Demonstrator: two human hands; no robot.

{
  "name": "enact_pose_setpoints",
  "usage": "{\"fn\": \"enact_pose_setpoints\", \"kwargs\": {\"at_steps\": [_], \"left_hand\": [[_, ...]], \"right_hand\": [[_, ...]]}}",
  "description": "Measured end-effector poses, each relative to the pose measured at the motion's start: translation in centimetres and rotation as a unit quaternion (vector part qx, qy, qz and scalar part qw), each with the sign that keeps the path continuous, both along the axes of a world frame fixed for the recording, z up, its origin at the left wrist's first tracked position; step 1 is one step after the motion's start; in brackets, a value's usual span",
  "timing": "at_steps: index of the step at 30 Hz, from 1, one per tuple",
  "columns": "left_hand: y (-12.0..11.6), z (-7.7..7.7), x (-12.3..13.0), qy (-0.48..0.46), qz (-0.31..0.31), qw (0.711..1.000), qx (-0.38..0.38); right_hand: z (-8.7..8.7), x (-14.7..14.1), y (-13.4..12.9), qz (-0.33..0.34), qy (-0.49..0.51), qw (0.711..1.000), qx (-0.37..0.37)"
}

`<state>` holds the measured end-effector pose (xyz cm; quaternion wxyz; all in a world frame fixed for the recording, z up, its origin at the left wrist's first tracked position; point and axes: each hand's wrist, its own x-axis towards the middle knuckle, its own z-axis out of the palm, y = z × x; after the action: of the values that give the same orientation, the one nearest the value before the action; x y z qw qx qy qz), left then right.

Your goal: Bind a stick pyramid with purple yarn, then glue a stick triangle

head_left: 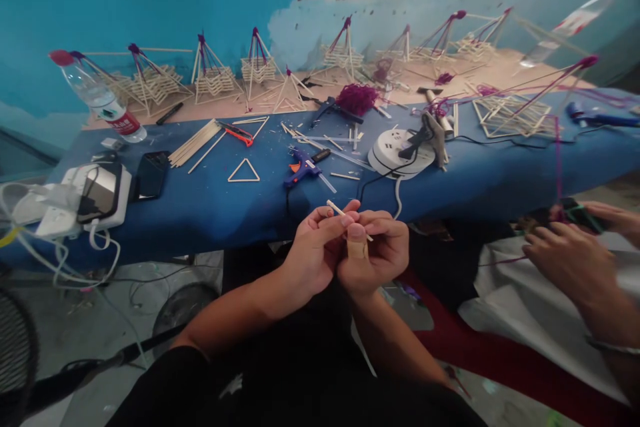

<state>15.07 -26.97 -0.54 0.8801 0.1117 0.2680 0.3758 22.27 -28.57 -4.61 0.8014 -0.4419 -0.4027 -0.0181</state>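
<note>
My left hand (pixel 316 250) and my right hand (pixel 376 250) meet in front of the table edge, both closed round a short pale stick (pixel 338 208). Its upper end sticks out to the left, and a small tip shows below the right fingers. A tan bandage wraps my right thumb. Beyond my hands, a blue glue gun (pixel 303 168) lies on the blue cloth. Left of it rests a small triangle of sticks (pixel 244 179), with a bundle of sticks (pixel 194 143) and an orange-and-black cutter (pixel 237 134) behind.
Stick models with purple tops (pixel 259 67) line the back. A bottle (pixel 113 107), phone (pixel 151 175) and power strip (pixel 83 197) are at the left. A round white socket block (pixel 400 155) sits right of the glue gun. Another person's hands (pixel 575 257) hold purple yarn at the right.
</note>
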Motion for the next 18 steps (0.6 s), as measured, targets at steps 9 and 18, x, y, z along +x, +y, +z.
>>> {"fn": "enact_pose_setpoints", "kwargs": {"at_steps": [9,18], "left_hand": [[-0.7,-0.7,0.1,-0.013,-0.002,1.000,0.003],[-0.3,-1.0,-0.1,-0.010,-0.008,1.000,0.016]], "right_hand": [[-0.3,0.1,-0.3,0.022,0.011,1.000,0.020],[-0.5,0.2,-0.4,0.068,-0.016,0.997,0.020]]}}
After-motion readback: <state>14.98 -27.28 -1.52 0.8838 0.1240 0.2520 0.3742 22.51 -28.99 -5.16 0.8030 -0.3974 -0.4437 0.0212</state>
